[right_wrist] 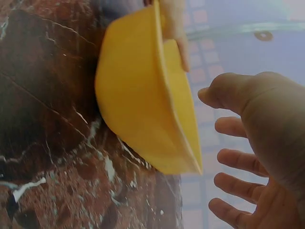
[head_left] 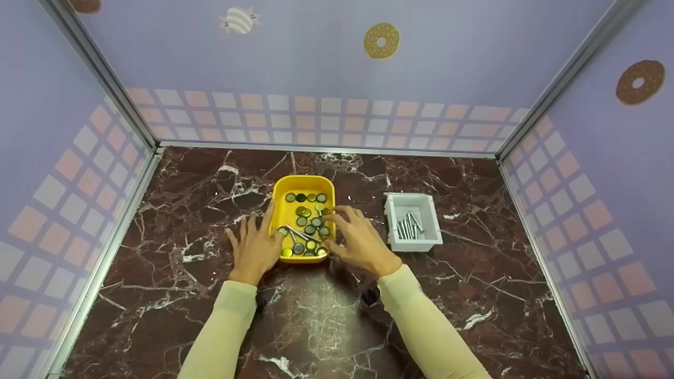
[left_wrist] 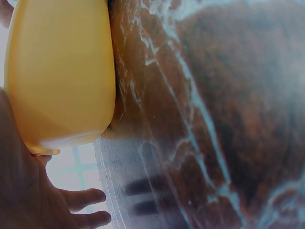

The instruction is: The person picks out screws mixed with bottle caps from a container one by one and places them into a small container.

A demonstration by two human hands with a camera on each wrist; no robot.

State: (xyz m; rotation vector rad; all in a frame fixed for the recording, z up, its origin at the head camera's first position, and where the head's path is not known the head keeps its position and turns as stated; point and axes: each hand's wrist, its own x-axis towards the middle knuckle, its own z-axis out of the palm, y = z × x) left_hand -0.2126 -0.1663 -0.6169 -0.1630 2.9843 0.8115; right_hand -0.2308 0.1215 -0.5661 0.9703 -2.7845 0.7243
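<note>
A yellow tub [head_left: 303, 181] holds round gold and grey discs that look like bottle caps [head_left: 301, 221], with several long silver screws [head_left: 299, 232] lying among them. My left hand [head_left: 255, 250] holds the tub's left wall. Its thumb reaches over the rim, while the other fingers stay outside and spread, as the left wrist view also shows. Over the right rim hovers my right hand [head_left: 363, 239], fingers parted and lightly bent above the discs. In the right wrist view that hand [right_wrist: 267, 157] is apart from the tub wall and its fingers hold nothing.
To the right of the tub stands a white bin [head_left: 413, 200] with several silver screws [head_left: 409, 225] in it. Dark red marbled tabletop [head_left: 184, 316] lies underneath. Patterned lilac panels [head_left: 316, 68] enclose the back and both sides.
</note>
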